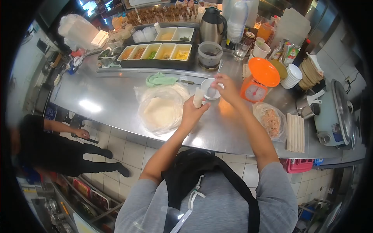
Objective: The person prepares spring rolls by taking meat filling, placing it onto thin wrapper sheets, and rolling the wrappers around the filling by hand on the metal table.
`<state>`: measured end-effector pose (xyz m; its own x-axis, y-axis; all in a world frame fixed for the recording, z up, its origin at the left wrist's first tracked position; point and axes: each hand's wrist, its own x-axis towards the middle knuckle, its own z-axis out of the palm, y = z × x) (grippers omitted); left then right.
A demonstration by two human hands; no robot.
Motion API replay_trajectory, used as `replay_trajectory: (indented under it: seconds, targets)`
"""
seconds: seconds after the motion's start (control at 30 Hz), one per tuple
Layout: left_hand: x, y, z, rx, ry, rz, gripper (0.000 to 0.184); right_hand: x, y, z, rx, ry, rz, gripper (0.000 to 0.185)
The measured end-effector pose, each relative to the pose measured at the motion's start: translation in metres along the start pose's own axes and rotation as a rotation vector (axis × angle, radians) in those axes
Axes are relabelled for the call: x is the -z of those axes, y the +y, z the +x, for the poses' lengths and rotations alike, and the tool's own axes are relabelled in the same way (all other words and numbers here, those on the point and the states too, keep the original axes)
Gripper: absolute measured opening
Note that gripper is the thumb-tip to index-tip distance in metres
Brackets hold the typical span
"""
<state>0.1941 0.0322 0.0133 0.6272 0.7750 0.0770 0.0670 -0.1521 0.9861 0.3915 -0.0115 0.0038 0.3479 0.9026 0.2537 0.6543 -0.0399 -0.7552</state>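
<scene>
Left hand [190, 111]: a pale cylinder [198, 98] is gripped, roughly upright, in the curled fingers, just beside the bowl.
Right hand [226, 88]: held at the right side of the bowl, fingers bent together; whether anything is pinched cannot be told.
White bowl [206, 84]: seen between the two hands, above the steel counter [99, 91].
Clear bag [143, 118]: a pale, dough-like mass [163, 108] is enclosed, left of the left hand; a green cloth [161, 79] is laid behind.
Orange scale [254, 90]: placed right of the right hand.
Filling bag [271, 121]: pinkish contents are shown, beside the right forearm; pale sticks [296, 133] are lined up alongside.
</scene>
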Motion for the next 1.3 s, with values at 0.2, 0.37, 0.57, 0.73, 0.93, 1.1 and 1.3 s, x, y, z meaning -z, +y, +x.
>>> replay_trajectory:
  seconds: [0.2,0.37,0.57,0.73,0.93,1.1,1.3]
  targets:
    - [-0.012,-0.002,0.008,0.024,-0.011,0.018,0.023,0.03,-0.094,-0.016,0.25,0.098,0.069,0.011]
    - [-0.015,-0.007,0.011,0.015,-0.023,0.027,0.023,0.021,-0.076,-0.01,0.343,0.021,-0.11,0.007]
    - [0.001,-0.001,0.01,0.071,-0.055,-0.048,0.023,-0.007,0.01,-0.008,0.148,0.016,-0.464,0.012]
    - [0.003,-0.006,0.011,0.071,-0.057,-0.108,0.022,-0.022,0.024,-0.016,0.063,-0.282,-0.879,0.013]
    - [0.001,-0.009,0.016,0.087,-0.068,-0.098,0.022,0.002,0.017,0.013,-0.064,0.0,-0.05,0.007]
    - [-0.006,-0.008,0.018,0.099,-0.084,-0.078,0.022,0.018,-0.049,0.005,0.072,0.125,0.357,0.011]
    - [-0.019,0.006,0.015,-0.047,-0.005,0.0,0.02,0.018,-0.078,-0.021,0.24,0.049,-0.103,0.015]
